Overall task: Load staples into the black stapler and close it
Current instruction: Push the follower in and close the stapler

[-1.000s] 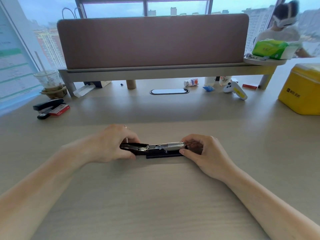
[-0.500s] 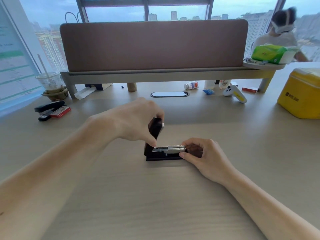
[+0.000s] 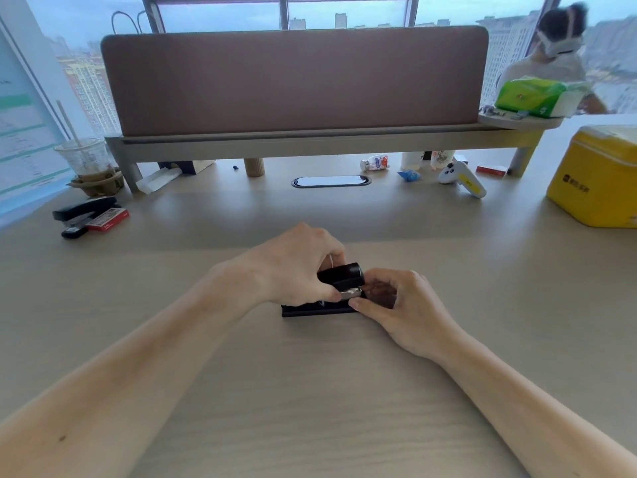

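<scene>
At the far left of the desk (image 3: 448, 270), a second black stapler (image 3: 84, 209) is seen lying beside a red staple box (image 3: 108, 219), well apart from the work. Near the middle, the left hand (image 3: 296, 267) is closed around the top arm of the black stapler (image 3: 339, 277), thumb in front and fingers behind, the arm tilted slightly above the silver magazine. The stapler's base is set flat on the desk. Just to the right, the right hand (image 3: 401, 305) is pinched on the stapler's front end, thumb touching the base. A yellow box (image 3: 596, 177) is placed at the far right.
</scene>
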`<action>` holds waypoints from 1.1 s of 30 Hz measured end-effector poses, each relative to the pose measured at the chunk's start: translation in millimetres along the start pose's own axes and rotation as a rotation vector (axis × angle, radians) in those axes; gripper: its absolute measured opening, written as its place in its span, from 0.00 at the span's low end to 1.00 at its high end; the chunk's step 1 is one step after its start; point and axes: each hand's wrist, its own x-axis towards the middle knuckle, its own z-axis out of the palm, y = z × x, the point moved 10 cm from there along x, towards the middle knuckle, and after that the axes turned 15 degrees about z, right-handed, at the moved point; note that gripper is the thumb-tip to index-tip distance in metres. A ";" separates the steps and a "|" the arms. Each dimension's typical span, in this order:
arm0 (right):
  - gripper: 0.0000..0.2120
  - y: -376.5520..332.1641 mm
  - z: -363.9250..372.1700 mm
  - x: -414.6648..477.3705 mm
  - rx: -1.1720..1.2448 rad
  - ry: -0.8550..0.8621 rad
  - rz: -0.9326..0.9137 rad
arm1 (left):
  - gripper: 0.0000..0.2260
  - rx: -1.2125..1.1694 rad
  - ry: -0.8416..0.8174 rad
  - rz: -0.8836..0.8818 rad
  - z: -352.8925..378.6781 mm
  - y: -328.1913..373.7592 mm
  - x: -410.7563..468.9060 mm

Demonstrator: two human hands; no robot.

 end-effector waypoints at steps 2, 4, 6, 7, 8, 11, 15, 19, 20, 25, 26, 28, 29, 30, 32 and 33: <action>0.04 1.4 0.4 0.2 -0.002 -0.005 -0.001 | 0.09 -0.002 -0.007 -0.006 3.6 -1.2 0.4; 0.05 1.8 0.9 0.0 -0.001 -0.009 -0.002 | 0.09 -0.009 -0.010 -0.013 7.5 -3.0 0.6; 0.05 3.0 1.0 0.7 0.004 -0.010 0.005 | 0.09 -0.008 -0.013 -0.014 9.9 -3.9 0.8; 0.05 3.6 1.1 1.1 0.006 -0.010 0.010 | 0.09 -0.004 -0.013 -0.012 10.3 -4.3 0.9; 0.04 4.3 1.4 1.3 0.007 -0.011 0.015 | 0.09 -0.001 -0.013 -0.011 10.5 -5.1 1.1; 0.04 6.5 1.7 2.4 0.006 -0.005 0.026 | 0.08 0.003 -0.016 0.001 11.5 -4.9 0.2; 0.04 6.8 0.6 3.2 0.017 0.005 0.039 | 0.16 -0.075 0.046 -0.065 13.3 -6.7 0.5; 0.04 6.3 1.1 3.4 0.004 0.010 0.046 | 0.30 -0.191 0.083 -0.312 28.0 -21.3 4.4; 0.05 5.5 0.3 3.2 -0.002 0.019 0.041 | 0.30 -0.180 0.086 -0.342 30.2 -21.8 7.1; 0.06 0.8 -2.8 1.8 -0.016 0.044 0.012 | 0.29 -0.153 0.081 -0.369 41.6 -23.0 18.8; 0.06 0.8 -3.1 1.7 -0.019 0.049 0.010 | 0.29 -0.153 0.075 -0.364 43.2 -23.8 19.5; 0.05 0.3 -3.1 2.0 -0.022 0.051 0.004 | 0.30 -0.153 0.066 -0.358 45.2 -25.3 20.3; 0.05 0.4 -3.2 2.3 -0.023 0.052 0.003 | 0.30 -0.155 0.067 -0.358 45.7 -25.8 20.4; 0.05 0.5 -3.5 2.6 -0.026 0.056 0.000 | 0.30 -0.156 0.073 -0.357 46.0 -26.3 20.5; 0.05 0.2 -4.3 3.0 -0.038 0.069 -0.008 | 0.30 -0.160 0.084 -0.351 47.7 -27.2 20.9; 0.05 0.2 -4.4 3.1 -0.042 0.072 -0.013 | 0.29 -0.161 0.091 -0.348 48.3 -27.7 20.8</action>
